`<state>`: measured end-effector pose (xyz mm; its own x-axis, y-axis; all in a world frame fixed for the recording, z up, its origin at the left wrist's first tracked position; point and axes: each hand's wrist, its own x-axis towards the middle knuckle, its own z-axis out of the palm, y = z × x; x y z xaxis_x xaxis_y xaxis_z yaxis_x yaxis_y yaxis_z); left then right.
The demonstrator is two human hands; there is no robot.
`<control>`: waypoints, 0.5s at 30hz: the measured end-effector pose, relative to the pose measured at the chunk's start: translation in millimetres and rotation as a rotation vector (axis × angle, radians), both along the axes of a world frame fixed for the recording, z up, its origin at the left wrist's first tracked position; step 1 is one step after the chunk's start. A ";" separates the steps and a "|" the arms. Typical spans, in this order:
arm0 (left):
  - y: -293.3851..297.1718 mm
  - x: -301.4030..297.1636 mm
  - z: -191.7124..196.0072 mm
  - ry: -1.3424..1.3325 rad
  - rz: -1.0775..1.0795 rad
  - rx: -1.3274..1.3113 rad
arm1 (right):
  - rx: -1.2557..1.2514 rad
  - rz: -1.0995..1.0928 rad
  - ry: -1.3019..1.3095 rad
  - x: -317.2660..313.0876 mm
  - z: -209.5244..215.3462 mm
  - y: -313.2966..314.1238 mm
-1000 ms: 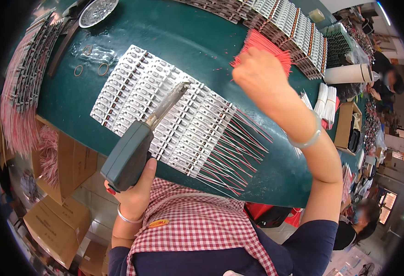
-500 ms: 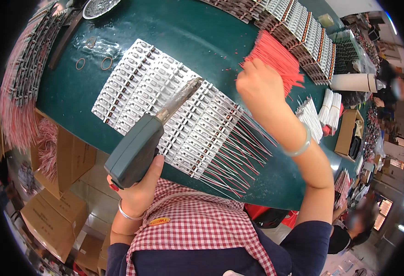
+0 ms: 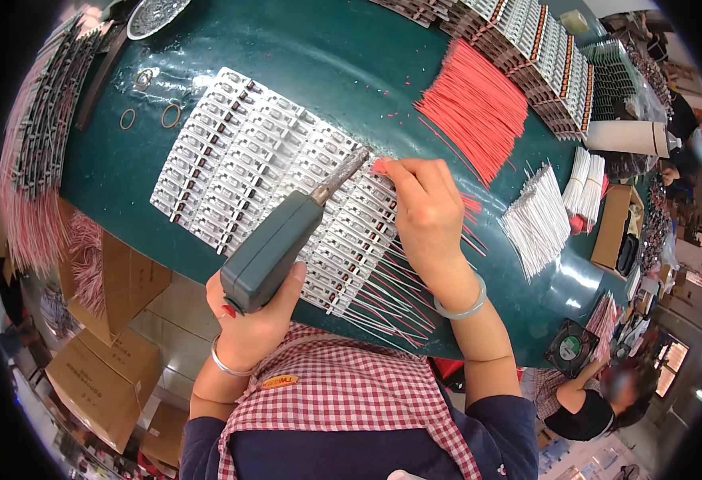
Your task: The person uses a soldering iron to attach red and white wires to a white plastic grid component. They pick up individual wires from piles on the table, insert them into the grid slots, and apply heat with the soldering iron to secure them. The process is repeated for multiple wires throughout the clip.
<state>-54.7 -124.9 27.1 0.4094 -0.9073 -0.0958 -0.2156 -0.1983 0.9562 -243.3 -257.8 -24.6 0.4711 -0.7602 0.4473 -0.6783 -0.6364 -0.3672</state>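
My left hand [image 3: 259, 332] is wrapped round the handle of a dark green soldering gun [image 3: 275, 252]. Its metal tip [image 3: 343, 178] reaches over the far right part of a panel of small white circuit boards [image 3: 243, 160]. Close to that tip, my right hand [image 3: 431, 220] pinches red wires [image 3: 380, 166]; their tips show past the fingers, and further red ends stick out behind the hand. I cannot tell whether the tip touches a wire. Along the panel's right edge, red and white wires [image 3: 383, 292] fan out from the nearer boards.
A pile of red wires [image 3: 483, 112] and loose white wires [image 3: 536, 220] lie to the right. Stacked boards [image 3: 519, 48] stand at the back. Wired boards [image 3: 43, 144] hang over the left edge, near rubber bands [image 3: 171, 116]. Another person [image 3: 583, 404] sits at the lower right.
My right hand has come from the red pile toward the panel's far right edge, with red wires in its fingers. The soldering gun has shifted right.
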 end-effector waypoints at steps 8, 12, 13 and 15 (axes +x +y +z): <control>-8.0 -3.5 -2.4 -0.013 -0.017 -0.016 | 0.019 0.037 0.062 1.8 2.9 0.4; -11.3 -4.4 -1.1 -0.053 -0.058 0.001 | 0.034 0.042 0.070 2.0 3.5 0.3; -11.8 -4.6 -2.2 -0.053 -0.055 -0.007 | 0.036 0.043 0.074 2.5 3.7 0.3; -12.1 -5.5 -4.9 -0.052 -0.050 -0.028 | 0.037 0.045 0.075 2.7 4.2 0.4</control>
